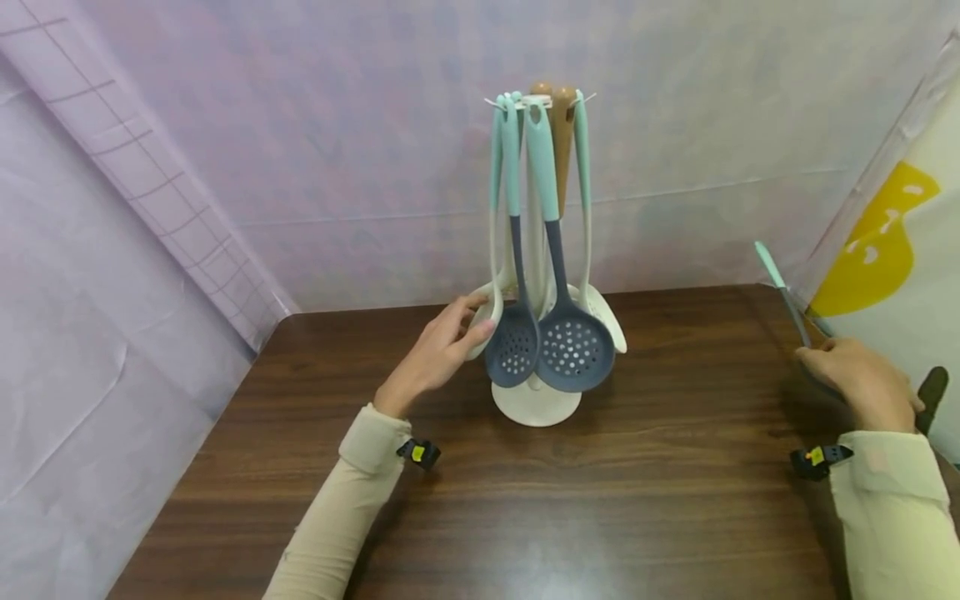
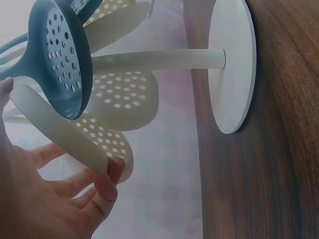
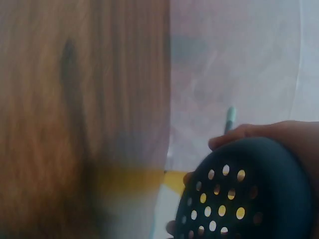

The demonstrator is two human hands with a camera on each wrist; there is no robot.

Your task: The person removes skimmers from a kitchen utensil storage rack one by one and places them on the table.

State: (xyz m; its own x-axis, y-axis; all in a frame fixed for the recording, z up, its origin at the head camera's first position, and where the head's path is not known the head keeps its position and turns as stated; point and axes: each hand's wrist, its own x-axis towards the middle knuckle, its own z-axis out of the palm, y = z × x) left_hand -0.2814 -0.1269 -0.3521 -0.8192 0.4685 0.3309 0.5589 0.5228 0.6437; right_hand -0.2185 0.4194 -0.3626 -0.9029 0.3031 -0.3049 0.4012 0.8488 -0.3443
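My left hand (image 1: 442, 346) holds the rim of a white spoon-like utensil (image 2: 60, 127) hanging on the left side of a white utensil stand (image 1: 534, 408). Its fingertips wrap the far edge in the left wrist view. Right beside it hang a small dark slotted skimmer (image 1: 513, 346) and a larger dark skimmer (image 1: 576, 346), both with mint handles. Far to the right, my right hand (image 1: 862, 379) grips another dark perforated skimmer (image 3: 274, 174) near its head. The mint handle (image 1: 769, 265) of that skimmer points up and away; the hand covers much of its head in the head view.
White perforated turners (image 2: 124, 99) hang at the back of the stand, and a wooden handle (image 1: 562, 150) shows at its top. Pale cloth (image 1: 375, 150) rises behind the brown wooden table (image 1: 637, 500). A yellow shape (image 1: 870, 258) marks the right-hand cloth.
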